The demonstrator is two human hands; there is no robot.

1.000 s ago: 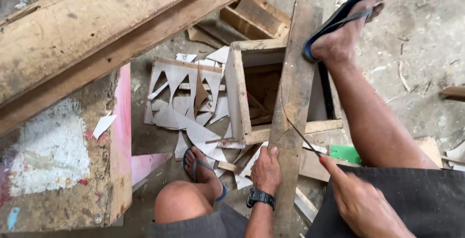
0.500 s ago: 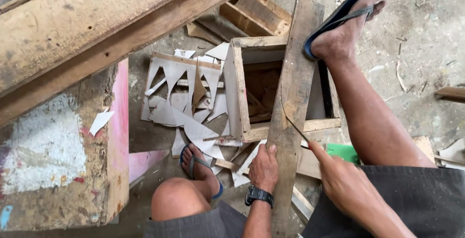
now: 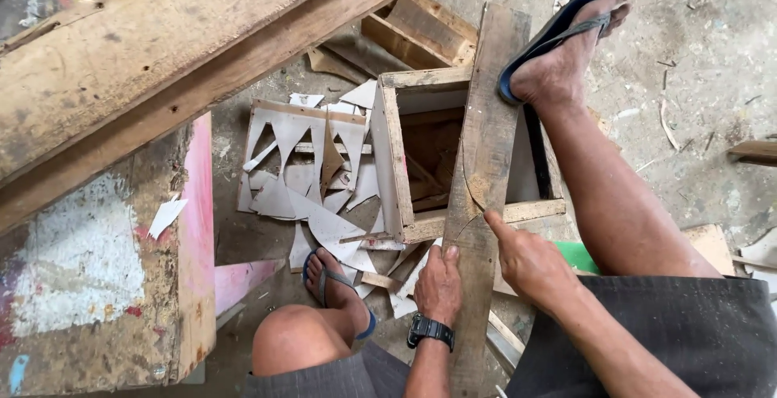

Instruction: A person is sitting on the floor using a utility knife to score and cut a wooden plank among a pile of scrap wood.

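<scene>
Two hands (image 3: 441,280), one plank (image 3: 486,147)

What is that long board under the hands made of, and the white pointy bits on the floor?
The long board looks like rough, unpainted wood: brown grain and worn edges show. The white pointy bits seem to be thin sheet offcuts, maybe plywood or card with a pale face; the material is hard to tell.

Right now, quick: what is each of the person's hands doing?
Left hand: pressed on the near end of the long wooden plank, fingers curled at its edge.
Right hand: holds nothing; forefinger points at a curved line on the plank.
</scene>
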